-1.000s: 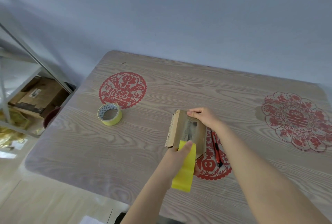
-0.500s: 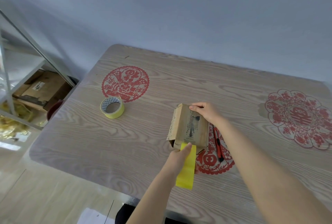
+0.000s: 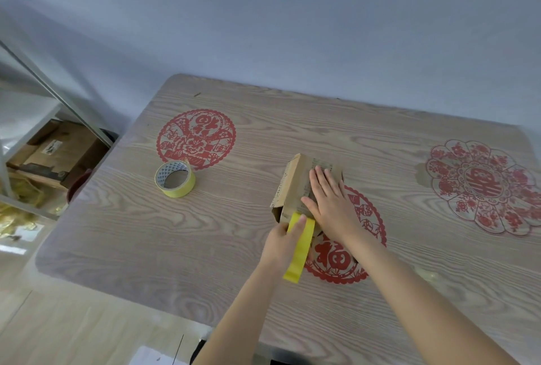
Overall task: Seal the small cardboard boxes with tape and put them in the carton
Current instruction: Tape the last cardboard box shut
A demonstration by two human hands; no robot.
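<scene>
A small brown cardboard box (image 3: 294, 181) stands near the middle of the wooden table (image 3: 146, 241), over a red paper-cut decal. My right hand (image 3: 329, 202) lies flat on the box's top face with straight fingers. My left hand (image 3: 285, 240) pinches a strip of yellow tape (image 3: 300, 250) at the box's near edge; the strip hangs down toward me. A roll of yellow tape (image 3: 174, 178) lies on the table to the left of the box. No carton on the table is in view.
Red paper-cut decals mark the table at back left (image 3: 195, 140) and far right (image 3: 480, 186). Left of the table, a metal shelf frame (image 3: 58, 95) stands over a brown cardboard carton (image 3: 63, 154) on the floor. The wall runs close behind the table.
My right hand moved from gripping the box's far top corner to lying flat on its top face. The left hand still holds the yellow strip at the near edge. The red pen is now hidden.
</scene>
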